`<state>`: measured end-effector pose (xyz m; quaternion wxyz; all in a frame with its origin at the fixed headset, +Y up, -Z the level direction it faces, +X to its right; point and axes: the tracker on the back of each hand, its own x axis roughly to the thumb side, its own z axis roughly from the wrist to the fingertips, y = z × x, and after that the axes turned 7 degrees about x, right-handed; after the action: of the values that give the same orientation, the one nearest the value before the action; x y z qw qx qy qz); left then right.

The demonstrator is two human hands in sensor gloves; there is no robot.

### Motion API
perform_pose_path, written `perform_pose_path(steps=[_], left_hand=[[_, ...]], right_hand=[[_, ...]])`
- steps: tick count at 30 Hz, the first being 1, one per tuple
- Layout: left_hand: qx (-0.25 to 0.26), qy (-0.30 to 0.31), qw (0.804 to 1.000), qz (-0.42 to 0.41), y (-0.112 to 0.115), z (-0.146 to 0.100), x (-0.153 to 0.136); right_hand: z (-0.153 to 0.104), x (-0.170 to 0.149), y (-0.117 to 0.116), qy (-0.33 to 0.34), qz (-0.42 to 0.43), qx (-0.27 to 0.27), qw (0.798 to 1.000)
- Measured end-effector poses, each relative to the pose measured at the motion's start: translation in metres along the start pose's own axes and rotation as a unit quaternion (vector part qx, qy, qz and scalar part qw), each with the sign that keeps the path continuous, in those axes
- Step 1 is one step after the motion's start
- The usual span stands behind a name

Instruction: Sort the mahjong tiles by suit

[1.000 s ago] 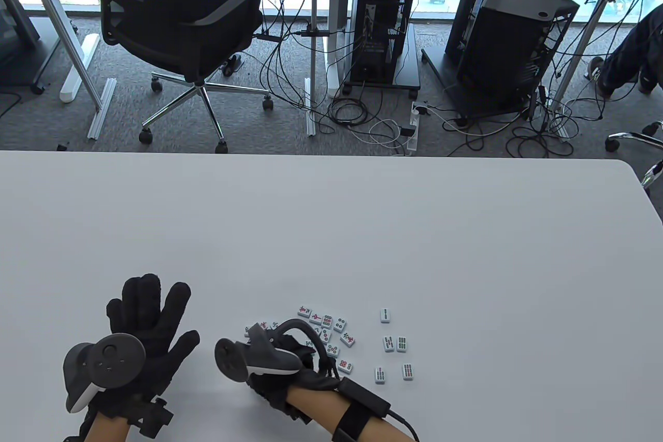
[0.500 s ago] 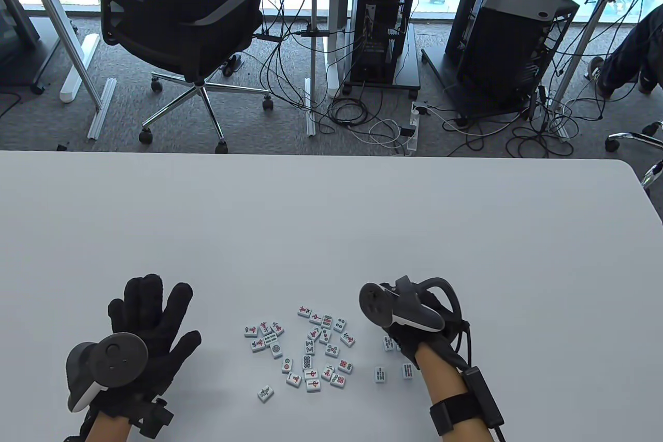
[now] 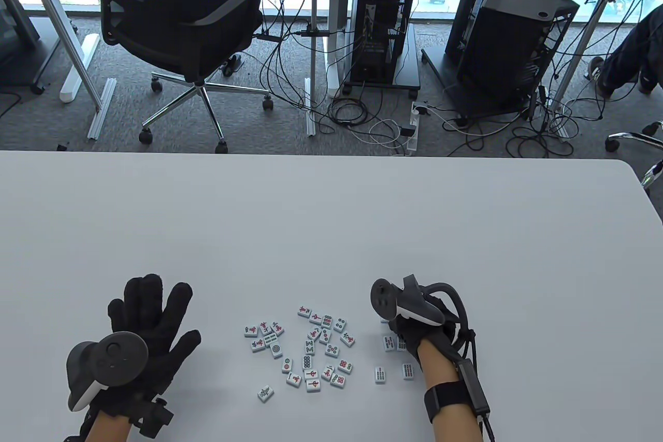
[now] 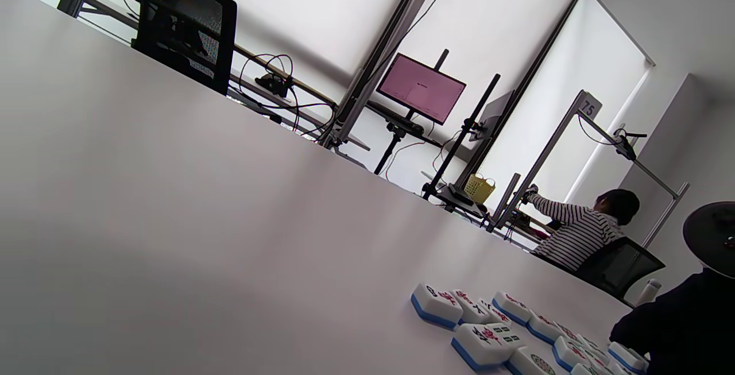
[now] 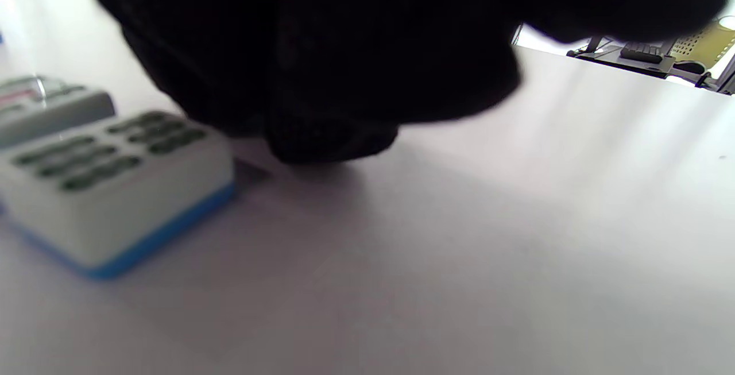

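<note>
Several white mahjong tiles with blue backs lie face up in a loose cluster [image 3: 305, 351] near the table's front edge, also seen low in the left wrist view as the cluster [image 4: 488, 329]. To its right sit separate bamboo tiles [image 3: 388, 342], [image 3: 380, 374], [image 3: 408, 371]. My right hand [image 3: 406, 333] hovers low over this bamboo group, its fingers hidden under the tracker. In the right wrist view a fingertip [image 5: 327, 139] touches the table just beside a green bamboo tile [image 5: 109, 180]; whether it pinches a tile is unclear. My left hand [image 3: 150, 317] lies flat with spread fingers, left of the cluster, holding nothing.
The white table [image 3: 331, 224] stretches far behind the tiles; its front edge is close below them. Beyond the back edge stand an office chair [image 3: 181, 27], computer towers and floor cables. A seated person [image 4: 580, 225] shows in the left wrist view.
My right hand left the tile cluster, swept right to the bamboo group and has now settled lower over it. The cluster is uncovered. The left hand has not moved.
</note>
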<state>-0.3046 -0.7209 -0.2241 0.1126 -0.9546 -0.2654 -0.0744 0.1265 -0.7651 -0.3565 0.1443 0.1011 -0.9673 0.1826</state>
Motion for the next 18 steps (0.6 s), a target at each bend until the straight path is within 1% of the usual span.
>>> perform_pose_path(steps=[2, 4, 7, 8, 9, 10, 11, 13, 14, 16, 18], left_hand=[[0.000, 0.000, 1.000, -0.001, 0.000, 0.000, 0.000], [-0.001, 0.000, 1.000, -0.002, 0.000, 0.000, 0.000], [-0.002, 0.002, 1.000, -0.001, 0.000, 0.000, 0.001], [-0.001, 0.003, 1.000, -0.002, 0.000, 0.000, 0.001], [0.000, 0.003, 1.000, -0.002, 0.000, 0.001, 0.001], [0.000, 0.003, 1.000, -0.002, 0.000, 0.001, 0.001], [-0.001, 0.003, 1.000, -0.002, 0.000, 0.001, 0.000], [-0.003, 0.002, 1.000, -0.002, 0.001, 0.001, 0.000], [-0.004, 0.002, 1.000, -0.002, 0.001, 0.001, 0.001], [-0.005, 0.002, 1.000, -0.001, 0.001, 0.000, 0.001], [-0.004, 0.003, 1.000, 0.000, 0.001, 0.000, 0.001]], right_hand=[[0.000, 0.001, 0.000, -0.004, -0.010, -0.007, 1.000], [-0.002, 0.003, 0.002, -0.011, -0.022, 0.009, 1.000], [-0.009, 0.007, 0.010, -0.016, -0.034, -0.003, 0.999], [-0.012, 0.010, 0.014, -0.016, -0.039, -0.012, 0.999], [-0.018, 0.017, 0.021, -0.008, -0.052, -0.042, 0.998], [-0.021, 0.021, 0.023, -0.002, -0.057, -0.058, 0.997], [-0.028, 0.031, 0.029, 0.016, -0.066, -0.096, 0.993], [-0.039, 0.052, 0.038, 0.047, -0.058, -0.148, 0.986], [-0.046, 0.067, 0.042, 0.077, -0.044, -0.166, 0.982], [-0.056, 0.095, 0.045, 0.122, -0.029, -0.179, 0.976], [-0.067, 0.131, 0.044, 0.182, -0.030, -0.175, 0.967]])
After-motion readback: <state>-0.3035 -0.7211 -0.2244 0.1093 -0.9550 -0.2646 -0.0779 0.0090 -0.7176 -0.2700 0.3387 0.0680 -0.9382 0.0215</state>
